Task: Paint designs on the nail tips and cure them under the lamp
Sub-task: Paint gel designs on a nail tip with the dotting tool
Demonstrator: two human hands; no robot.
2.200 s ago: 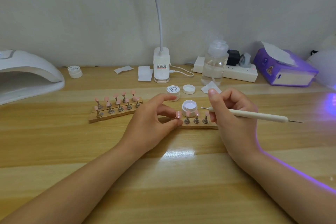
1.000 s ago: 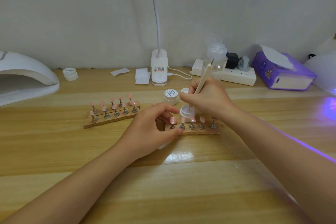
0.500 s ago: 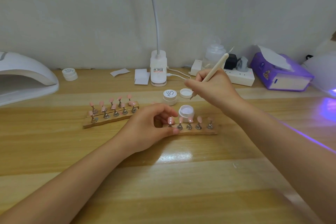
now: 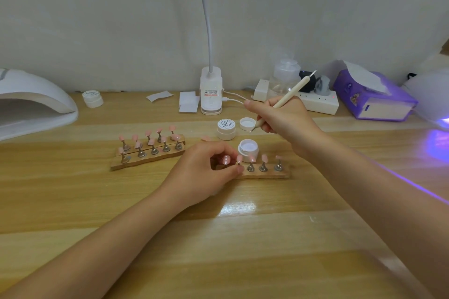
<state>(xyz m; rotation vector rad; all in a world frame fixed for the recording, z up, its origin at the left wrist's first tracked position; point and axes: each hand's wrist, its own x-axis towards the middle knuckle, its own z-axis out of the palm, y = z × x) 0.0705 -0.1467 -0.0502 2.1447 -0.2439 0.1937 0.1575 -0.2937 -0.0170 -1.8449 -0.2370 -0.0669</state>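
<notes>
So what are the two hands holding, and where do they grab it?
The right hand grips a thin cream dotting pen near its lower end. The left hand pinches the small metal stand of a pink nail tip.

Open jar just behind near nail stand, lid farther back.

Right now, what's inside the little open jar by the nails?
The open jar holds something pale, whitish-lilac, filling it near the rim. How deep it goes is hidden by the jar's wall. Its lid lies behind it.
</notes>
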